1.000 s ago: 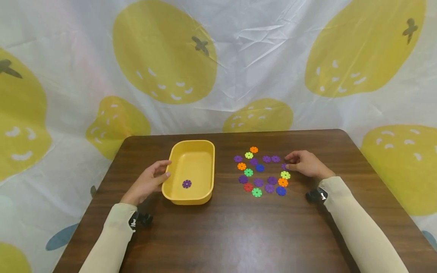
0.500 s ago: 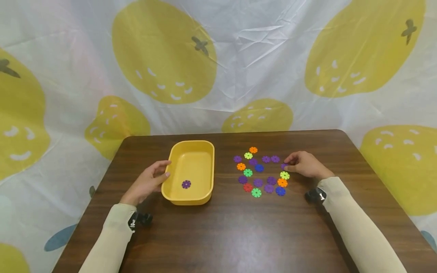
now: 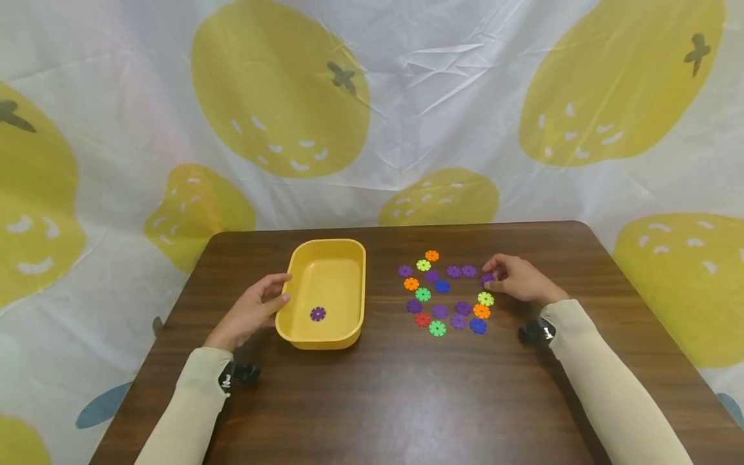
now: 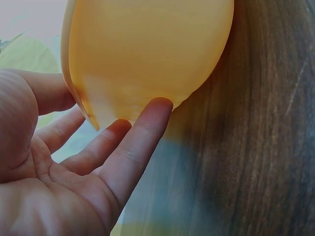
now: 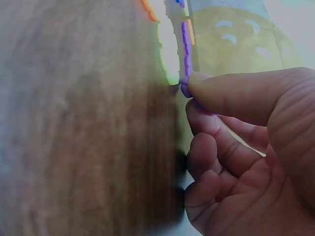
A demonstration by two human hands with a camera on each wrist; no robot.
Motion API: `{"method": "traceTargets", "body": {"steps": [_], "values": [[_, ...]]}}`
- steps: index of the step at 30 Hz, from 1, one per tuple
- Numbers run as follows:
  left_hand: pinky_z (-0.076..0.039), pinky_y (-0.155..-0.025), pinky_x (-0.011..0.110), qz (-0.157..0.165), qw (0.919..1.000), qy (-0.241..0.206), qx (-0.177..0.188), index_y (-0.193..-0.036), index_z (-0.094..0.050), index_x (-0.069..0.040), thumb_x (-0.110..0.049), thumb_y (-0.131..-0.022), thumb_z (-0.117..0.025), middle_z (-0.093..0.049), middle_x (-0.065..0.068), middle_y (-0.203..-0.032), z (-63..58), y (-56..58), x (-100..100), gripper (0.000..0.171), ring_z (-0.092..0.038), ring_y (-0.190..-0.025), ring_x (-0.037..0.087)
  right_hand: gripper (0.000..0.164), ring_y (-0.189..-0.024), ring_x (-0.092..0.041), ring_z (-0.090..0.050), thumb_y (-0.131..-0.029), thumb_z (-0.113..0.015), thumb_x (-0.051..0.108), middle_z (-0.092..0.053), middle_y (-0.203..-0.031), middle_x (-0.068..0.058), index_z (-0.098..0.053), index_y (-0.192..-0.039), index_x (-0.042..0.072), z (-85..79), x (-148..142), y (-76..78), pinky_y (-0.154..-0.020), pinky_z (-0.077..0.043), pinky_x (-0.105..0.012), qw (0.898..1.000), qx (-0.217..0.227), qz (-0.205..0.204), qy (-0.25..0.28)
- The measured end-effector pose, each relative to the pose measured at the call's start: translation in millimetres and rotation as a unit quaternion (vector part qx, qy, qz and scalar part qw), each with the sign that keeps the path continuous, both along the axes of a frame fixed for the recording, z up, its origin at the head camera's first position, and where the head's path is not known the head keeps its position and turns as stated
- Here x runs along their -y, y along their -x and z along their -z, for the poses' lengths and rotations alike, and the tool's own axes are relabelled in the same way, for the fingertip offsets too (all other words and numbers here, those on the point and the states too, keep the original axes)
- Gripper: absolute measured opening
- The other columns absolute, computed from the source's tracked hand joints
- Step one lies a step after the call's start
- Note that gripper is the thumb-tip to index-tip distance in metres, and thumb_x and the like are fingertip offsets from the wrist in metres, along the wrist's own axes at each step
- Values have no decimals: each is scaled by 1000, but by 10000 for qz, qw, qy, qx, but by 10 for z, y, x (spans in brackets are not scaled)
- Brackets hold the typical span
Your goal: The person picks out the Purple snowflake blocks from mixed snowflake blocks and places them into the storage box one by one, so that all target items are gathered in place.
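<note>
My left hand (image 3: pixel 250 311) holds the near-left side of a yellow plastic basin (image 3: pixel 361 290). In the left wrist view its fingertips touch the basin's outer wall (image 4: pixel 147 54), with the thumb at the rim. One purple notched disc (image 3: pixel 318 314) lies inside the basin. At the right, my right hand (image 3: pixel 520 279) pinches another purple disc (image 3: pixel 487 278) between thumb and forefinger. The right wrist view shows that disc (image 5: pixel 185 87) edge-on at the thumb tip. Just below it lies a yellow-green disc (image 3: pixel 485 299).
Several flower-shaped discs in orange, green, red, blue and purple lie flat between basin and right hand, among them a blue disc (image 3: pixel 442 286) and a red disc (image 3: pixel 422 320). A fruit-print curtain (image 3: pixel 442 116) hangs behind the brown wooden table (image 3: pixel 395 400).
The purple disc at my right fingertips has shifted slightly up and to the right with the hand, and more of it shows. My left hand and the basin stay in place.
</note>
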State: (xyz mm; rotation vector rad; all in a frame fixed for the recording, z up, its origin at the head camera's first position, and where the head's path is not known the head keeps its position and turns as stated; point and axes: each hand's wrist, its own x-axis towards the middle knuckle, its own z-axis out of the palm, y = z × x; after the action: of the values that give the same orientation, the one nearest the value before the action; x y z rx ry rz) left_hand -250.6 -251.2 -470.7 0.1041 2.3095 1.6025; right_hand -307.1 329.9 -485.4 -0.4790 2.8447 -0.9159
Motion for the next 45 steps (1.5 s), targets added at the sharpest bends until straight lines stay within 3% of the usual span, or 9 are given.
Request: {"method": "traceTargets", "body": {"steps": [5,12,19,23,27,33,37,41,45], "values": [[-64,-92,47,29,10000,35,-26,-163,-38,-15,-22,-110,-59,-47,23,-157,1,1,-1,57,-65,-128,41,20,-85,-18,-60,-100,-74,22,-71,-92,-3,-76,-114,9,-23,45,-24,-78,-49,-33,9999,-131,79,-8],[-64,-93,46,-7,9998,166,-63,-162,-40,-19,-25,-110,-60,-49,21,-156,23,11,19,56,-65,-128,39,20,-74,-17,-65,-102,-70,21,-71,-86,-4,-73,-118,10,-69,150,-14,-69,-52,-29,9987,-172,90,478],[-64,-93,46,5,9999,136,-66,-162,-39,-17,-24,-110,-59,-48,22,-157,23,0,18,56,-64,-129,41,29,-73,-26,-71,-104,-69,20,-76,-92,-14,-69,-129,5,-179,322,-21,-66,-61,-30,9953,29,10,966],[-64,-94,47,12,9999,97,-75,-162,-38,-16,-23,-110,-59,-47,24,-158,15,-13,19,57,-63,-131,42,27,-75,-31,-72,-105,-69,23,-76,-95,-19,-69,-129,10,-263,421,-33,-67,-62,-32,9937,11,-46,1124],[-64,-93,49,33,9999,22,-116,-162,-38,-15,-22,-110,-60,-47,24,-159,5,-19,18,57,-62,-131,44,25,-75,-31,-72,-106,-68,30,-76,-92,-14,-70,-128,19,-346,508,-46,-65,-61,-32,9939,-216,-155,1070],[-64,-92,49,64,9999,-63,-136,-162,-37,-14,-22,-110,-59,-46,25,-158,1,1,3,57,-62,-131,44,27,-78,-33,-70,-107,-65,36,-75,-91,-13,-69,-129,22,-481,640,-74,-65,-58,-37,9932,-356,-263,1073],[-64,-92,49,80,9999,-57,-142,-162,-37,-14,-22,-110,-59,-46,26,-159,1,5,-6,58,-63,-130,44,27,-81,-24,-74,-107,-64,35,-76,-93,-7,-69,-130,20,-547,742,-74,-67,-62,-42,9899,-332,-283,1346],[-64,-92,48,19,10000,39,-85,-162,-38,-15,-22,-110,-60,-47,25,-158,13,0,8,57,-64,-129,42,29,-84,-17,-74,-107,-65,33,-78,-100,-5,-69,-132,18,-595,879,-73,-65,-61,-34,9868,-433,-427,1502],[-64,-92,47,-14,9999,95,-75,-161,-40,-16,-23,-110,-60,-48,23,-158,21,14,-1,56,-64,-129,41,29,-77,-23,-69,-106,-67,32,-78,-98,-11,-70,-132,19,-645,1026,-61,-59,-55,-29,9835,-600,-547,1617]]}}
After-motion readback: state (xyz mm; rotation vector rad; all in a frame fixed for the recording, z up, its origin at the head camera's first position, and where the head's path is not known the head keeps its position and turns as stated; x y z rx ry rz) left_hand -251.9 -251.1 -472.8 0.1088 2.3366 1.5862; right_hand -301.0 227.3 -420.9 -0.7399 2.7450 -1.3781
